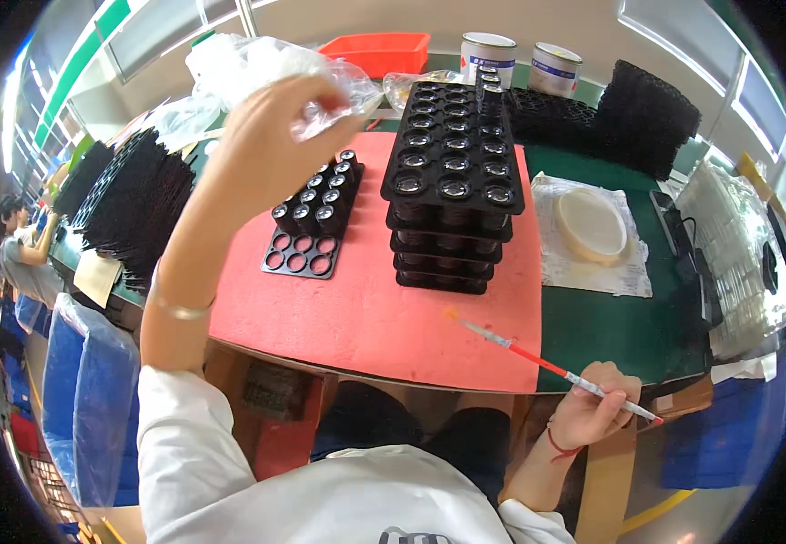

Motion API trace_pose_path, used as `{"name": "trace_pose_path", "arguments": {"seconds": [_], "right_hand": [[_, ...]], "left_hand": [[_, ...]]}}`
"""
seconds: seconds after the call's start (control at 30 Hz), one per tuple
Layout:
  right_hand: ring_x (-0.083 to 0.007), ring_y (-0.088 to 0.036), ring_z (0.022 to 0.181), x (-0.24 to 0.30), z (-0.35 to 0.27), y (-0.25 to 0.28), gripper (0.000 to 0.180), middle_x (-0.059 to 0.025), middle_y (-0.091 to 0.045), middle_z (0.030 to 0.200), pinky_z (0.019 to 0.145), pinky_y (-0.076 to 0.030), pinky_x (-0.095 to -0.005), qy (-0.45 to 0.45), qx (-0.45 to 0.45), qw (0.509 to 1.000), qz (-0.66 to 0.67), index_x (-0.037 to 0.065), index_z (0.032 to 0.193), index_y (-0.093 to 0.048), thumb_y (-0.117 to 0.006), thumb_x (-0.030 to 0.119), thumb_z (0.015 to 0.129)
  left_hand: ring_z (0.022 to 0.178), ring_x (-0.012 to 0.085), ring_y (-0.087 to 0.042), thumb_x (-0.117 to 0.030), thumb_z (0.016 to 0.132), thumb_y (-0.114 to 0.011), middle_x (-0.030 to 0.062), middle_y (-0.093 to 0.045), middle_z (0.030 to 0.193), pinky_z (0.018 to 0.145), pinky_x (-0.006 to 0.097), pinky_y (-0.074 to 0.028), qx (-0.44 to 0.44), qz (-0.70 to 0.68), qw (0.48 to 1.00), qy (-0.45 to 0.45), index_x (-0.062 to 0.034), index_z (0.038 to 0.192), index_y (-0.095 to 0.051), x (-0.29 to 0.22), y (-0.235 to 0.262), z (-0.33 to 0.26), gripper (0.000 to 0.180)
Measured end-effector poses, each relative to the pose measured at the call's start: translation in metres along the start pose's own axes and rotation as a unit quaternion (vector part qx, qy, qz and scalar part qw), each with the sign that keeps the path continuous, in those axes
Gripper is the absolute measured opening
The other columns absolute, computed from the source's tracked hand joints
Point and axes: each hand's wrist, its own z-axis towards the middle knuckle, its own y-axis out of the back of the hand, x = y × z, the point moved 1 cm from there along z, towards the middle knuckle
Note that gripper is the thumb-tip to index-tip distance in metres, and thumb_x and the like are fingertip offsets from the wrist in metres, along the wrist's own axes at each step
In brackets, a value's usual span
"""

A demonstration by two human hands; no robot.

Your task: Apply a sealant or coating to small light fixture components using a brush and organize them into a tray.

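My left hand (280, 136), blurred, is raised over the far end of a small black holder tray (299, 261). Its thumb and curved fingers look apart, and I see nothing between them. Several short black cylinders with glassy tops, like lens barrels (325, 214), stand in that tray; its nearest holes hold none. My right hand (597, 403) grips a thin brush (547, 364) with a red and white handle, its yellowish tip pointing toward the far left. Beyond the brush tip rises a stack of black trays (452, 240), its top tray filled with glassy-topped cylinders (455, 189).
A pink mat (366, 313) covers the table's middle. Right of the stack, a round pale dish (591, 225) rests on paper. Black honeycomb trays (139, 199) stand at the left. Two cans (554, 69), a red bin (377, 54) and plastic bags (257, 63) line the back. Another person (29, 258) sits far left.
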Motion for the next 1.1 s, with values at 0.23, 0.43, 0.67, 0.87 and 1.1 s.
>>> {"name": "trace_pose_path", "arguments": {"seconds": [0.23,0.43,0.67,0.87,1.1], "right_hand": [[-0.0132,-0.042,0.042,0.002,0.001,-0.007,0.028,-0.0076,-0.045,0.053,0.038,-0.031,-0.022,-0.006,0.045,0.999,-0.003,0.002,0.074,-0.046,-0.052,0.026,0.087],[-0.0136,-0.045,0.043,0.003,0.002,-0.008,0.026,-0.009,-0.049,0.055,0.04,-0.035,-0.0219,-0.018,0.066,0.998,0.008,0.002,0.075,-0.046,-0.051,0.025,0.087],[-0.0104,-0.039,0.057,0.012,0.022,0.03,0.025,-0.0016,-0.039,0.062,0.052,-0.035,-0.0245,-0.032,-0.114,0.992,0.041,0.007,0.073,-0.041,-0.049,0.025,0.088],[-0.0113,-0.045,0.059,0.015,0.069,0.034,0.025,-0.0049,-0.047,0.07,0.057,-0.037,-0.0239,0.099,-0.132,0.955,-0.246,0.003,0.076,-0.047,-0.041,0.021,0.092],[-0.0093,-0.054,0.067,0.005,0.085,0.014,0.019,-0.0057,-0.056,0.077,0.063,-0.044,-0.0207,0.063,0.026,0.929,-0.365,-0.002,0.085,-0.054,-0.047,0.015,0.091]], "left_hand": [[0.073,0.0285,-0.06,-0.047,0.066,-0.063,0.0149,-0.062,0.073,0.068,0.038,-0.047,0.04,0.032,0.995,-0.084,-0.0009,0.079,-0.065,-0.039,-0.062,0.085,0.048],[0.075,0.0306,-0.061,-0.033,0.063,-0.064,0.0142,-0.063,0.077,0.07,0.039,-0.047,-0.024,-0.022,0.994,-0.1,-0.0035,0.082,-0.065,-0.04,-0.059,0.081,0.035],[0.069,0.0195,-0.062,-0.007,0.059,-0.067,0.0064,-0.062,0.085,0.06,0.029,-0.049,0.037,-0.231,0.916,-0.325,-0.0061,0.085,-0.06,-0.082,-0.018,-0.022,0.026],[0.076,0.0207,-0.058,-0.008,0.056,-0.07,0.0038,-0.058,0.086,0.067,0.03,-0.049,0.13,-0.243,0.906,-0.32,-0.0074,0.088,-0.058,-0.054,-0.071,-0.1,0.034],[0.082,0.0257,-0.058,-0.006,0.06,-0.069,0.0085,-0.06,0.091,0.074,0.035,-0.047,0.216,-0.343,0.89,-0.21,-0.0067,0.093,-0.059,-0.037,-0.091,-0.1,0.035]]}}
